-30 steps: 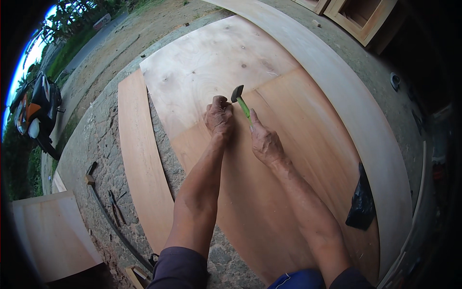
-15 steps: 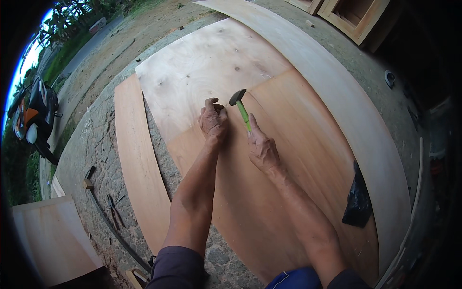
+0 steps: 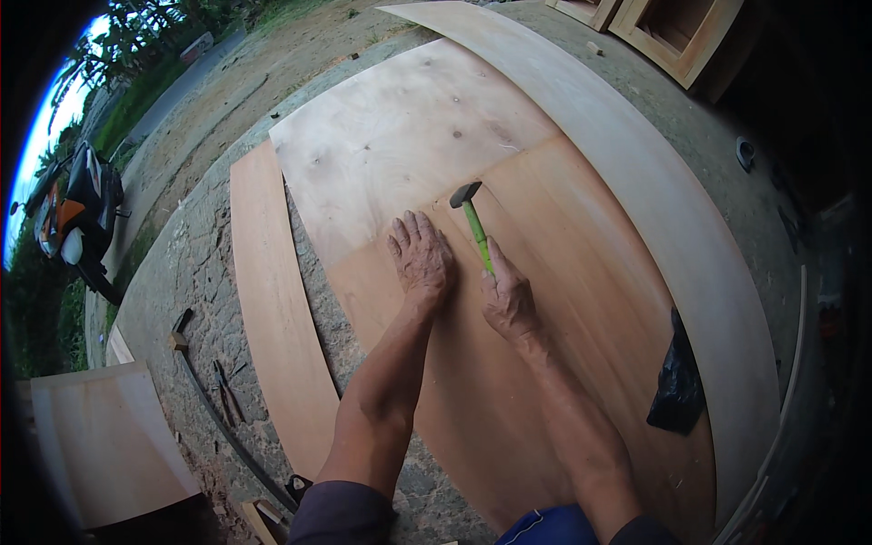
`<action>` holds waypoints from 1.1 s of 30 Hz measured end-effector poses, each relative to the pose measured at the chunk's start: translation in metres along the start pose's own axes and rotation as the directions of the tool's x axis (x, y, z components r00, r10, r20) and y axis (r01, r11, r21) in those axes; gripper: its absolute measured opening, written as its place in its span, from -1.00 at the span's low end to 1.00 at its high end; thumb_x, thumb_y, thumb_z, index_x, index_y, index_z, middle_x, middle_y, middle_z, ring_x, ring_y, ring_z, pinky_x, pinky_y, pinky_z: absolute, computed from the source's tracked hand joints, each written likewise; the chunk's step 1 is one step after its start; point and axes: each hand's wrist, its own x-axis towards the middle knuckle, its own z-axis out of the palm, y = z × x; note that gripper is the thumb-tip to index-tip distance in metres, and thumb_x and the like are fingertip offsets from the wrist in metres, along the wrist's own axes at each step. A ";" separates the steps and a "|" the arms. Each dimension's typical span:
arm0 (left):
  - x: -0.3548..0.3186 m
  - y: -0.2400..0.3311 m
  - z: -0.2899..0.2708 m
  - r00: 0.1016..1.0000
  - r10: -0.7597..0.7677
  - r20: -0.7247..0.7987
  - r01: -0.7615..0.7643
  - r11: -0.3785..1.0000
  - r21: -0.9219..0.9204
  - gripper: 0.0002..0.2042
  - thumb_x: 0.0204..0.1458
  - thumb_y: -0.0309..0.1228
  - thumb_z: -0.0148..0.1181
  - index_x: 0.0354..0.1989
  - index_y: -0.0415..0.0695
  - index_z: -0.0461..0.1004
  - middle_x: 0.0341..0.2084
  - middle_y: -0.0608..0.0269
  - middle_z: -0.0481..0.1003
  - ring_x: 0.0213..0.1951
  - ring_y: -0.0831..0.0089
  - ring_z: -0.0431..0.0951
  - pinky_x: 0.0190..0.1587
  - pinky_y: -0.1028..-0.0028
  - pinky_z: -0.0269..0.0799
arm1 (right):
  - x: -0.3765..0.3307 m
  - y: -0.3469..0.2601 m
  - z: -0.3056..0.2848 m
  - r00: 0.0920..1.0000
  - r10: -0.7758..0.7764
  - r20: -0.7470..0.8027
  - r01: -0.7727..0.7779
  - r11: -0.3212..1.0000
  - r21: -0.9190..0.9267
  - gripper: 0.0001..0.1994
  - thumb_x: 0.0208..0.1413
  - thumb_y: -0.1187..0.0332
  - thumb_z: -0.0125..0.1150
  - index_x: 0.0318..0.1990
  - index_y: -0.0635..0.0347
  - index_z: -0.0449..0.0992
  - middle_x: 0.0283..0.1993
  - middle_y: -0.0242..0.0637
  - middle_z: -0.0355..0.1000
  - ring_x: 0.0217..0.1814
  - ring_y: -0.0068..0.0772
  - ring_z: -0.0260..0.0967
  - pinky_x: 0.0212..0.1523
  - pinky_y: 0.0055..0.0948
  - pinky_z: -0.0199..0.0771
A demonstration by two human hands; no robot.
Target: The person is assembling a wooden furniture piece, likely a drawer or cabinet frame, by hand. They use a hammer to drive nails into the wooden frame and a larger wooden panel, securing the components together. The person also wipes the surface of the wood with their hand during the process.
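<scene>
My right hand (image 3: pixel 510 302) grips the green handle of a hammer (image 3: pixel 476 227). Its dark head is over the brown plywood sheet (image 3: pixel 545 218), close to the seam with a paler sheet (image 3: pixel 381 145); whether it touches the wood I cannot tell. Flat on the brown sheet, just left of the hammer, lies my left hand (image 3: pixel 421 261), fingers stretched toward the seam and holding nothing. A black plastic bag (image 3: pixel 678 381) rests at the brown sheet's right edge.
A long pale panel (image 3: pixel 636 173) borders the right side; a narrow plywood strip (image 3: pixel 272 282) lies left. Pliers (image 3: pixel 227 393) and a curved dark bar (image 3: pixel 218 413) are on the rough concrete. A wooden frame (image 3: pixel 677 36) stands far right, a motorbike (image 3: pixel 77 218) far left.
My left hand's bent fingers have straightened, and the palm has come down flat on the sheet. The hammer and my right hand have moved slightly nearer to me.
</scene>
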 end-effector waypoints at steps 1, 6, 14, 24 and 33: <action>-0.002 -0.003 0.002 1.000 -0.005 0.003 0.005 1.000 0.004 -0.43 0.29 -0.20 -0.17 0.40 -0.30 0.12 0.43 -0.11 0.08 0.48 -0.07 -0.08 0.47 -0.02 -0.25 | 0.004 -0.006 0.003 1.000 0.010 0.016 -0.011 1.000 0.020 -0.45 0.28 0.42 -0.05 0.42 0.29 0.13 -0.18 0.26 0.48 -0.19 0.21 0.52 -0.22 -0.10 0.51; 0.001 0.003 -0.002 1.000 -0.006 0.021 0.006 1.000 -0.011 -0.44 0.29 -0.24 -0.18 0.39 -0.32 0.11 0.42 -0.13 0.08 0.48 -0.06 -0.08 0.47 -0.02 -0.24 | 0.030 -0.010 -0.002 0.942 0.185 0.279 -0.156 0.980 -0.125 -0.39 0.27 0.43 -0.02 0.47 0.24 0.04 -0.21 0.27 0.48 -0.20 0.24 0.50 -0.25 -0.04 0.49; 0.001 0.002 -0.001 0.999 -0.025 0.048 0.025 1.000 -0.003 -0.44 0.31 -0.20 -0.23 0.41 -0.28 0.09 0.45 -0.08 0.03 0.50 0.00 -0.12 0.48 0.01 -0.26 | 0.046 -0.011 0.006 0.947 0.171 0.272 -0.106 0.965 -0.239 -0.29 0.17 0.43 0.00 0.50 0.02 0.00 -0.38 0.11 0.48 -0.35 0.18 0.51 -0.26 0.03 0.53; 0.001 0.009 -0.007 0.996 -0.051 0.079 0.052 0.999 -0.005 -0.43 0.30 -0.23 -0.23 0.42 -0.29 0.05 0.46 -0.08 0.02 0.51 0.00 -0.14 0.49 0.02 -0.31 | 0.044 -0.025 0.001 0.914 0.225 0.337 -0.119 0.944 -0.306 -0.27 0.16 0.44 -0.02 0.52 -0.09 -0.04 -0.36 0.11 0.51 -0.28 0.17 0.55 -0.18 0.03 0.55; 0.001 0.004 -0.007 0.997 -0.046 0.065 0.048 0.999 -0.024 -0.44 0.28 -0.28 -0.24 0.42 -0.32 0.05 0.45 -0.10 0.01 0.51 0.00 -0.14 0.50 0.05 -0.32 | 0.053 -0.039 -0.011 0.867 0.284 0.410 -0.144 0.929 -0.341 -0.25 0.14 0.44 -0.05 0.52 -0.15 -0.04 -0.22 0.22 0.54 -0.15 0.18 0.57 -0.08 0.02 0.56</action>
